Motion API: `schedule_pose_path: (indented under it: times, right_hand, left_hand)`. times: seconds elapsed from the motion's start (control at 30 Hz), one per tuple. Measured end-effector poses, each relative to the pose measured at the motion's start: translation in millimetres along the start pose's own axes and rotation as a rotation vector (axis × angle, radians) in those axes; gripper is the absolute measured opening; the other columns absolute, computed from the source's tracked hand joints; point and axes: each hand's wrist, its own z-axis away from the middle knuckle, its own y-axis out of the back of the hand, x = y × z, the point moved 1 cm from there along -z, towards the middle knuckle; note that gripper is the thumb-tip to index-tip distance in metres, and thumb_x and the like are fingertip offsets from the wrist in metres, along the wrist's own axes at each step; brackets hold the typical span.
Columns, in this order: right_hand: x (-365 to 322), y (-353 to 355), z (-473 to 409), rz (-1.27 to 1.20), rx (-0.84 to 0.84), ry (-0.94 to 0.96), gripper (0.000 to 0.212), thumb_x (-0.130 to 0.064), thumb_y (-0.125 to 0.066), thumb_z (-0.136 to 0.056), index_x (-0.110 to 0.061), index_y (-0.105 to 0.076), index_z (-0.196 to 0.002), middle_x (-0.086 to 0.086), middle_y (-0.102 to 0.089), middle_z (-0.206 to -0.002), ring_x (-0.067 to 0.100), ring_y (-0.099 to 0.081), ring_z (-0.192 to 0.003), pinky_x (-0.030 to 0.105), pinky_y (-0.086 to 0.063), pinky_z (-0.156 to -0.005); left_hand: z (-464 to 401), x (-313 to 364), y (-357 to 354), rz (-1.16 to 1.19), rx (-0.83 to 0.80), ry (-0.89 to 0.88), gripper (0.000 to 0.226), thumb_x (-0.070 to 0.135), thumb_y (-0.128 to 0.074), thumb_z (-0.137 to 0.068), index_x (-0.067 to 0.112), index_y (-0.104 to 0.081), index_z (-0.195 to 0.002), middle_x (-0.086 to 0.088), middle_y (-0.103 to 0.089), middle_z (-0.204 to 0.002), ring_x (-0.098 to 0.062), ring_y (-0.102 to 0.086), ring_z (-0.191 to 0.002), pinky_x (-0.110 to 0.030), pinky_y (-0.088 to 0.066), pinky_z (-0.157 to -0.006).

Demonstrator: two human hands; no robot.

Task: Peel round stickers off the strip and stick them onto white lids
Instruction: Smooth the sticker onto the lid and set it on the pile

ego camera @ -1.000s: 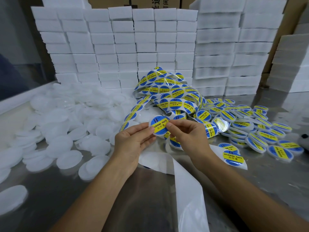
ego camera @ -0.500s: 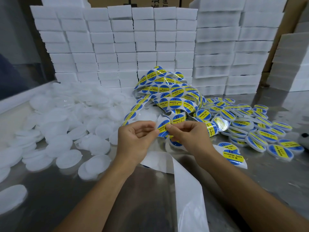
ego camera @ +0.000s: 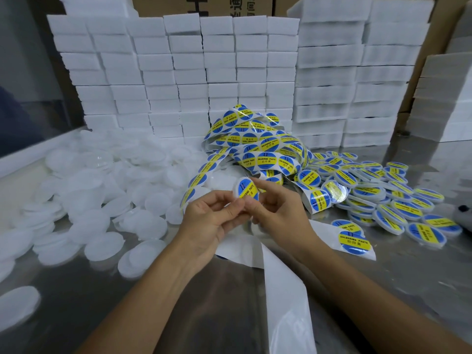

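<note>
- Two bare hands meet above the metal tabletop [ego camera: 76, 302], both pinching one white lid [ego camera: 245, 188] that carries a blue and yellow round sticker.
- Left hand [ego camera: 212, 221] has its fingers [ego camera: 236, 209] closed on the lid's lower edge, thumb and forefinger touching it.
- Right hand [ego camera: 278, 213] has its fingers [ego camera: 260, 186] closed on the lid's right edge, one fingertip lying over the sticker face.
- Held lid is tilted, sticker side toward the camera, lifted clear of the tabletop.
- Sticker strip [ego camera: 258, 146], a tangled heap of backing with many round stickers, lies just behind the held lid.
- One more stretch of strip with a single sticker [ego camera: 353, 240] lies flat to the right of the held lid, near the right wrist.
- Bare backing paper [ego camera: 283, 290] trails from below the held lid toward the camera, between the two forearms.
- Plain white lids [ego camera: 102, 190] are heaped to the left of the held lid.
- Labelled lids [ego camera: 383, 198] are piled to the right of the held lid, beyond the sticker strip.
- White foam blocks [ego camera: 178, 72] are stacked in a wall behind the sticker strip.
</note>
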Motion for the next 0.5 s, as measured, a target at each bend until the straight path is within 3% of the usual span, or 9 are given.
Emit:
schedule_pose_path:
  times: [0.07,0.13,0.23,0.33,0.5]
  right_hand:
    - [-0.6,4.1,-2.6,-0.054,0.020,-0.018,0.030,-0.012,-0.067,-0.091,-0.003,-0.065,-0.119,0.000,-0.061,-0.055,0.010,-0.050,-0.044,0.022,-0.041,-0.046]
    - [-0.7,9.4,-4.5,-0.032,0.048,-0.012,0.017,-0.009,-0.060,-0.096,0.000,-0.068,-0.108,0.004,-0.059,-0.048,0.011,-0.049,-0.038,0.025,-0.042,-0.043]
    - [-3.6,13.2,-3.8,0.035,0.063,0.025,0.023,-0.016,-0.055,-0.100,-0.001,-0.070,-0.092,0.024,-0.059,-0.054,0.016,-0.050,-0.038,0.026,-0.042,-0.041]
    - [-4.5,11.0,-1.2,-0.013,0.027,0.001,0.021,-0.025,-0.063,-0.094,-0.006,-0.072,-0.089,0.009,-0.064,-0.054,0.014,-0.052,-0.039,0.026,-0.044,-0.042]
    - [-1.3,6.0,3.4,0.034,0.033,-0.078,0.065,-0.070,-0.069,-0.064,-0.006,-0.065,-0.076,0.002,-0.061,-0.048,0.015,-0.052,-0.041,0.027,-0.043,-0.047]
  left_hand:
    - [0.7,-1.0,0.1,0.009,-0.001,0.022,0.023,0.005,-0.069,-0.066,-0.003,-0.058,-0.086,-0.018,-0.072,-0.081,-0.023,-0.073,-0.074,-0.029,-0.059,-0.069]
    - [1.9,-1.9,-1.0,-0.023,-0.029,0.035,0.023,0.005,-0.069,-0.067,-0.002,-0.057,-0.085,-0.018,-0.072,-0.083,-0.023,-0.073,-0.075,-0.028,-0.059,-0.069]
    - [2.9,-3.4,-4.5,-0.081,-0.059,0.035,0.022,0.008,-0.071,-0.066,-0.001,-0.059,-0.083,-0.018,-0.073,-0.087,-0.025,-0.073,-0.079,-0.027,-0.058,-0.068]
    - [1.5,-1.4,-3.6,-0.082,-0.031,0.007,0.022,0.011,-0.069,-0.068,-0.001,-0.059,-0.084,-0.016,-0.073,-0.082,-0.026,-0.073,-0.075,-0.028,-0.059,-0.066]
    - [4.0,0.2,-2.7,-0.213,-0.088,-0.043,0.012,0.017,-0.072,-0.067,0.007,-0.068,-0.073,-0.011,-0.071,-0.076,-0.020,-0.070,-0.066,-0.027,-0.057,-0.064]
